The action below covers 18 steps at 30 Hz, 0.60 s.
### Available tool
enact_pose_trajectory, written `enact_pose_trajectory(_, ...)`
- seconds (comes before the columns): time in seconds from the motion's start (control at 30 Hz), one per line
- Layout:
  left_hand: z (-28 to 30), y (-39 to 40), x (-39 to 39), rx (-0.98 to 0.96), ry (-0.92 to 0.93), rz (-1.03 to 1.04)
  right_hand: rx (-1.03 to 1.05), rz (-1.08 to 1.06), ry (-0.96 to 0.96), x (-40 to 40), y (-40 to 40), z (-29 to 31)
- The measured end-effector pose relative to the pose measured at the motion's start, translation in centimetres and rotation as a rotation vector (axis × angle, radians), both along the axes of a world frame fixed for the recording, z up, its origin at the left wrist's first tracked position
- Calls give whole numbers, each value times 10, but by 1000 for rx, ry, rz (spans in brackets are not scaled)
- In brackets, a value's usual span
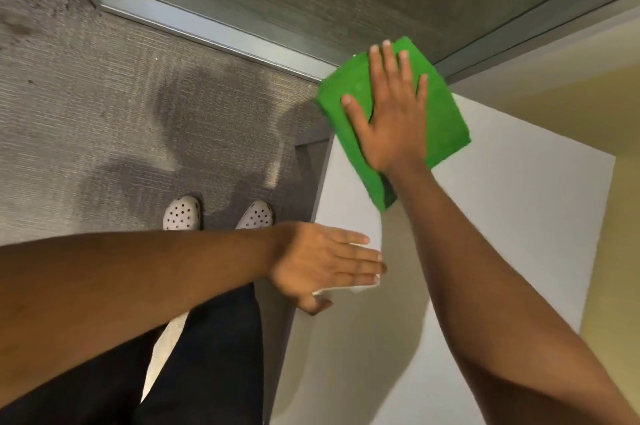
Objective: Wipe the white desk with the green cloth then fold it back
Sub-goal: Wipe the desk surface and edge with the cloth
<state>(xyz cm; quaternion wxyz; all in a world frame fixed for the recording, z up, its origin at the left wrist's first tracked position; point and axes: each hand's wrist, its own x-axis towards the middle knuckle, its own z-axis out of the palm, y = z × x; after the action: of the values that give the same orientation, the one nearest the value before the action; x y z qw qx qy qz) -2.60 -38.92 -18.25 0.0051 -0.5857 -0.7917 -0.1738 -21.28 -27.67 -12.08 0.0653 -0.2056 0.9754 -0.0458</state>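
A folded green cloth (446, 113) lies at the far left corner of the white desk (512, 216), partly hanging past the desk's edge. My right hand (391, 113) presses flat on top of the cloth with its fingers spread. My left hand (322, 265) rests flat on the near left edge of the desk, fingers straight and pointing right, holding nothing.
Grey carpet (104, 106) covers the floor to the left of the desk. A glass partition with a metal frame (214, 26) runs along the far side. My feet in white perforated shoes (183, 213) stand beside the desk. A yellowish wall (606, 106) borders the right.
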Motion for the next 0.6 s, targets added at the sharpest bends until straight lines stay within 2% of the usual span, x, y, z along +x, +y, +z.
enact_pose_trajectory(0.13, 3, -2, -1, 35, -45, 11, -13, -183, 25, 11, -14, -3)
enact_pose_trajectory(0.3, 7, -5, -2, 99, -28, 32, 38, 41, -19, 83, 19, -2)
enact_pose_trajectory(0.43, -2, -3, -1, 84, -29, 22, 5, 147, -56, 57, 48, 0)
enact_pose_trajectory(0.6, -4, -3, -1, -1, 19, -3, -27, -269, 20, -14, 21, -3)
